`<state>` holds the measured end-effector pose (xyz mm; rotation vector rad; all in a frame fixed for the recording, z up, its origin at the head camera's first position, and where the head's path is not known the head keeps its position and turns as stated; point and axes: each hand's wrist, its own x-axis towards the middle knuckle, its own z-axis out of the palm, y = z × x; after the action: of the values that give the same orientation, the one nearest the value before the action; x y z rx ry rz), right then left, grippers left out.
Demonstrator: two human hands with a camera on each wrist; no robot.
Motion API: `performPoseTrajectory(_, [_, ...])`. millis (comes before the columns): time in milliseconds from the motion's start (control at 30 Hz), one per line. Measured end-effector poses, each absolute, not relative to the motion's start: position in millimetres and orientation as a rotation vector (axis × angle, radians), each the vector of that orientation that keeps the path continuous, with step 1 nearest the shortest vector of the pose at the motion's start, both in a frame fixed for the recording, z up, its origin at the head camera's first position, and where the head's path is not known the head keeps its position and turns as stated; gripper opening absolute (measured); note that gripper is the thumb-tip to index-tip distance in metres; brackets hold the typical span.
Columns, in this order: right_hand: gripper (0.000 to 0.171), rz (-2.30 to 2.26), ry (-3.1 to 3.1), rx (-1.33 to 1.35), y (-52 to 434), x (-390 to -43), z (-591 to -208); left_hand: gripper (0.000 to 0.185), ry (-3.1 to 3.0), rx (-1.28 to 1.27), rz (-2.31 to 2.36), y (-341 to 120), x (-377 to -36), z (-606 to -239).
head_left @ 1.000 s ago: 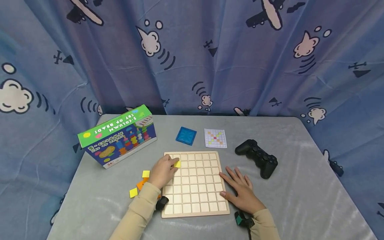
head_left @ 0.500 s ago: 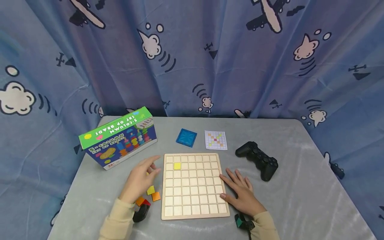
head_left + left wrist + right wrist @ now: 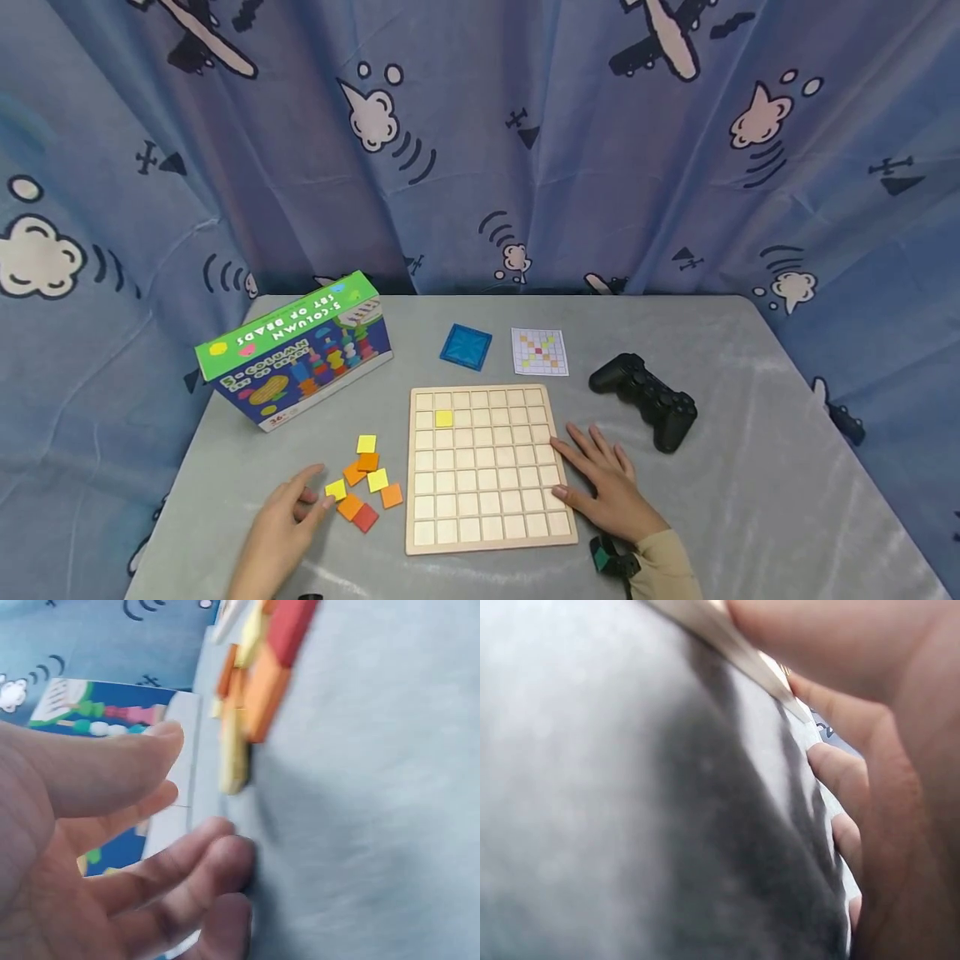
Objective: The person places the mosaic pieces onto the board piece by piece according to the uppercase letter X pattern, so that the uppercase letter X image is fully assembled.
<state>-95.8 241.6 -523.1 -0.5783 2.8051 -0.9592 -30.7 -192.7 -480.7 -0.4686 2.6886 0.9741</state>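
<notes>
My left hand [image 3: 281,525] is beside the left end of a loose group of small square tiles, thumb and forefinger parted around the near side of a yellow tile [image 3: 335,490]. In the left wrist view nothing lies between the thumb and fingers, and the yellow tile [image 3: 234,754] is just past the thumb tip. Around it lie orange tiles [image 3: 349,507], a red tile [image 3: 366,517] and other yellow ones. My right hand [image 3: 607,487] lies with spread fingers at the right edge of the wooden grid board [image 3: 483,479]. One yellow tile [image 3: 444,418] sits in a cell near the board's upper left.
Behind the tiles stands a green and blue toy box [image 3: 300,350]. A blue square tray [image 3: 466,347] and a printed pattern card [image 3: 540,352] lie beyond the board. A black game controller [image 3: 643,400] is at the right, on the grey tablecloth [image 3: 750,500].
My left hand has let go of the yellow tile in the board's cell and moved left and toward me, to the loose tiles. My right hand has stayed at the board's edge.
</notes>
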Motion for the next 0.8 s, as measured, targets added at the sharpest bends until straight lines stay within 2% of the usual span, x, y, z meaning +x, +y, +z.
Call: performPoseTrajectory(800, [0.064,-0.961,2.804,-0.558,242,-95,-522,0.032,2.793,-0.596,0.999,-177,-29,-497])
